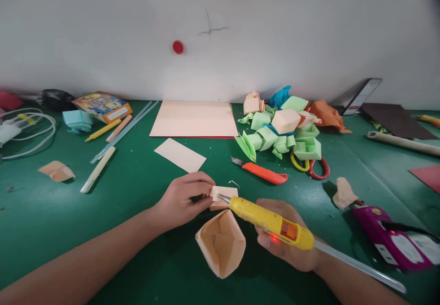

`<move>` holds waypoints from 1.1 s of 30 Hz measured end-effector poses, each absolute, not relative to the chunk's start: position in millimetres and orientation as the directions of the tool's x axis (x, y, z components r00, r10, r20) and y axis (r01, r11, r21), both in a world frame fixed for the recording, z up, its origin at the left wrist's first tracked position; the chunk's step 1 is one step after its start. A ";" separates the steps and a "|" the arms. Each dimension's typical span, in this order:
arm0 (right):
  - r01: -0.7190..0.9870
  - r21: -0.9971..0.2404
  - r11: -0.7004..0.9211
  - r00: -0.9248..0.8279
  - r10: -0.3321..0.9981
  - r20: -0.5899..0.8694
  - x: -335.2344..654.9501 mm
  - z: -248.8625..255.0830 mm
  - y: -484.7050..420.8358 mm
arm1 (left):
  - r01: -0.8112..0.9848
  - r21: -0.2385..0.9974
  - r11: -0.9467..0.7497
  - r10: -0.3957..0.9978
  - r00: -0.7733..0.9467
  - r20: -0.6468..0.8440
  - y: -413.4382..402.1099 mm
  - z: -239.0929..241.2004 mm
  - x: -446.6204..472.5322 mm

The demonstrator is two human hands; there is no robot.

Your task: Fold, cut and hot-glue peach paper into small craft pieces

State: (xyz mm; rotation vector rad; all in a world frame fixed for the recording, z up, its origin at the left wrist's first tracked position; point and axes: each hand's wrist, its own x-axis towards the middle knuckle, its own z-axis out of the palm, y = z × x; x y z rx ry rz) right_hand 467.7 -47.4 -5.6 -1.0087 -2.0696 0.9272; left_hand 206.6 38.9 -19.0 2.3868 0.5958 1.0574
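Observation:
My right hand (pixel 290 245) grips a yellow glue gun (pixel 271 223) with a clear glue stick jutting from its back. Its metal tip touches a small folded peach paper piece (pixel 225 195). My left hand (pixel 184 198) pinches that piece from the left and holds it against the green table (pixel 103 222). Just in front of both hands sits an open folded peach paper cup (pixel 222 243), its mouth facing up.
An orange utility knife (pixel 263 172) and scissors (pixel 311 167) lie beyond my hands, beside a heap of folded green and peach paper shapes (pixel 285 133). A peach sheet (pixel 194 119), a paper strip (pixel 179 154), glue sticks (pixel 98 169), a purple glue gun (pixel 388 236) and a box (pixel 102 105) lie around.

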 end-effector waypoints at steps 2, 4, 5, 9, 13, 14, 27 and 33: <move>0.382 -0.799 0.465 -0.495 0.833 0.248 467.4 -5.2 -47.4 | 0.194 0.566 -0.801 0.550 0.612 0.569 38.9 -18.5 206.6; 0.385 -0.792 0.474 -0.499 0.829 0.254 467.3 -5.1 -47.4 | 0.190 0.563 -0.804 0.546 0.608 0.576 38.9 -18.1 206.7; 0.383 -0.791 0.476 -0.502 0.826 0.254 467.3 -5.2 -47.4 | 0.189 0.561 -0.806 0.545 0.606 0.579 38.9 -18.0 206.8; 0.373 -0.801 0.468 -0.508 0.826 0.246 468.1 -6.2 -47.3 | 0.195 0.560 -0.805 0.547 0.609 0.575 39.1 -17.6 206.8; 0.373 -0.809 0.455 -0.501 0.832 0.237 469.6 -7.5 -48.1 | 0.189 0.552 -0.812 0.538 0.608 0.584 39.5 -17.5 206.7; 0.375 -0.811 0.450 -0.497 0.836 0.234 469.8 -7.6 -48.4 | 0.191 0.550 -0.813 0.538 0.605 0.587 39.5 -17.5 206.7; 0.377 -0.812 0.446 -0.475 0.845 0.244 471.9 -9.0 -49.8 | 0.171 0.540 -0.824 0.522 0.599 0.607 40.2 -17.0 207.1; 0.392 -0.795 0.463 -0.481 0.840 0.252 471.5 -9.4 -49.2 | 0.178 0.544 -0.820 0.530 0.593 0.605 40.0 -17.6 207.6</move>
